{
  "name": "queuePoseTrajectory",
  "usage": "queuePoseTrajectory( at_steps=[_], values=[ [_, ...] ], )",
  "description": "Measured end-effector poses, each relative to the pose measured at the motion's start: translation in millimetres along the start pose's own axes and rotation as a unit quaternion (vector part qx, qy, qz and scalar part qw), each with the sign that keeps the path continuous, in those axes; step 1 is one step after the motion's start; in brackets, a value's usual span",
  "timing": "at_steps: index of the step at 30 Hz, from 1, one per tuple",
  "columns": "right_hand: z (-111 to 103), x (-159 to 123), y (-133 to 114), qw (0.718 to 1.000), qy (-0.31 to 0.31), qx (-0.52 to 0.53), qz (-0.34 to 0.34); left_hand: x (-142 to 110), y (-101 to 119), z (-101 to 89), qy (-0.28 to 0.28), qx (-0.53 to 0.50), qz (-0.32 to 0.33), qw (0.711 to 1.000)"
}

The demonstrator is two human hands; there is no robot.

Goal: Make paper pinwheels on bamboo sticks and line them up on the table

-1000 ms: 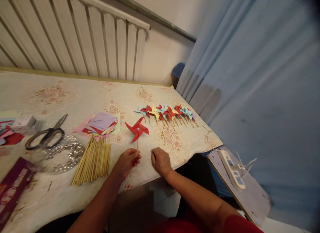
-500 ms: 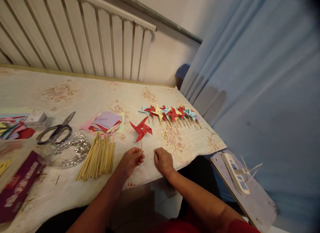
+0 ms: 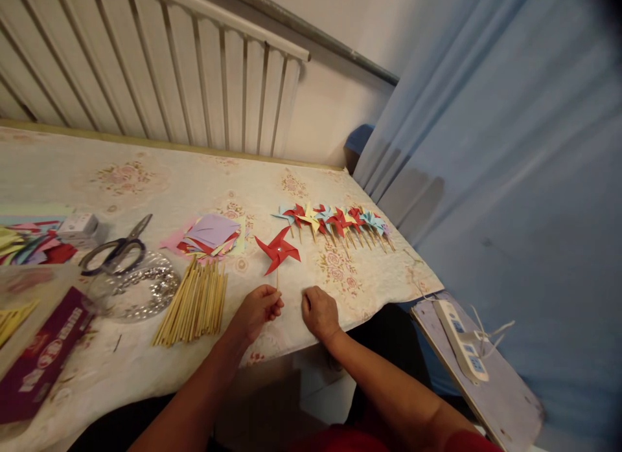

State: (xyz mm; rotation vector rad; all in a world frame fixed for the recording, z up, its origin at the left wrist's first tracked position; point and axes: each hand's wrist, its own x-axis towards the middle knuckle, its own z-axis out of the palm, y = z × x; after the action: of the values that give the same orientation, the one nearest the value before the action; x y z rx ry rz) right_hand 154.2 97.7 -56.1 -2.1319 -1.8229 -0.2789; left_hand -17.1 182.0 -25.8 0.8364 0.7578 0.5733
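Note:
A red paper pinwheel (image 3: 278, 250) stands upright on its thin stick, which my left hand (image 3: 259, 309) pinches between thumb and fingers. To the right of it, my right hand (image 3: 321, 313) rests on the table edge with its fingers curled into a loose fist; the inside of that fist is hidden. Beyond my hands lies a row of finished-looking pinwheels (image 3: 340, 222) in red, yellow and light blue, sticks pointing toward me. A bundle of thin wooden sticks (image 3: 194, 303) lies left of my left hand, with a stack of coloured paper squares (image 3: 212, 234) behind it.
Farther left are scissors (image 3: 116, 251), a clear dish of small metal pieces (image 3: 146, 287), a small white box (image 3: 78, 228), coloured paper strips (image 3: 36, 243) and a purple box (image 3: 46, 358). A power strip (image 3: 460, 340) lies on a board at right, beside a blue curtain (image 3: 486, 180).
The view has shifted slightly, so the table items sit a little farther right. Both hands keep their pose, and the red pinwheel stays in my left hand.

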Motion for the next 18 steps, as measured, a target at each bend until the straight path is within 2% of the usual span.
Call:
queuePoseTrajectory(
  at_steps=[18],
  values=[
    [0.5,-0.3,0.4,1.0,0.008,0.002,0.002,2.3,-4.8,-3.5,-0.004,0.008,-0.003,1.0]
  ],
)
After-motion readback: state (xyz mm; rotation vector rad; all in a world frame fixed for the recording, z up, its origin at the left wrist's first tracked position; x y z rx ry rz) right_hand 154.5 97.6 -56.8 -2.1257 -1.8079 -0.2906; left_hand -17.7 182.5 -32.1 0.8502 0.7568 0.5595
